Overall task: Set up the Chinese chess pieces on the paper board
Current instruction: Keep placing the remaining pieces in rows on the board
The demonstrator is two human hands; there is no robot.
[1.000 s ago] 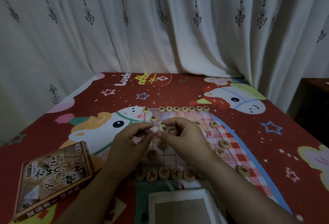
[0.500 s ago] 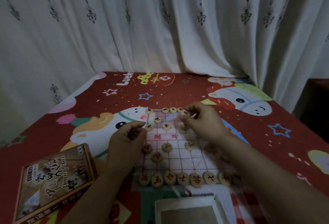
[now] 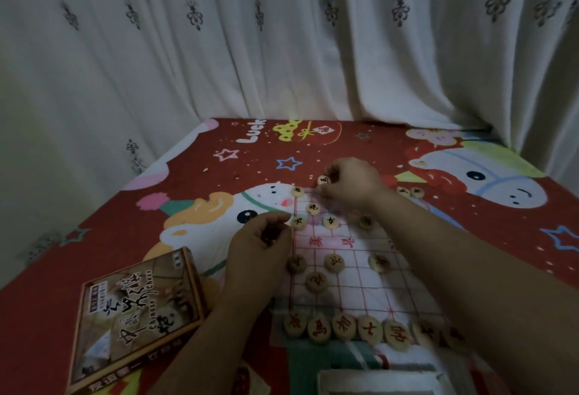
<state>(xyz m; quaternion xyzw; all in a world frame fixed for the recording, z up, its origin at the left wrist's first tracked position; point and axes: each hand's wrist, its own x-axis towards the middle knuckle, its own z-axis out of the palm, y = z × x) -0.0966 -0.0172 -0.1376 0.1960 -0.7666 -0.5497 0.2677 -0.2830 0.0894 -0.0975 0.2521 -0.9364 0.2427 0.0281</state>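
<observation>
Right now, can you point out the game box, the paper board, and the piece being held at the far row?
Game box [image 3: 138, 310]: head view, middle of its printed lid.
Paper board [image 3: 354, 281]: head view, bare grid squares.
Held piece [image 3: 324, 180]: head view, its lettered top face.

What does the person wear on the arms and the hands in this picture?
Nothing visible. The left hand and right hand have no gloves, rings or watch; the left forearm and right forearm are bare, with no sleeve in view.
</observation>
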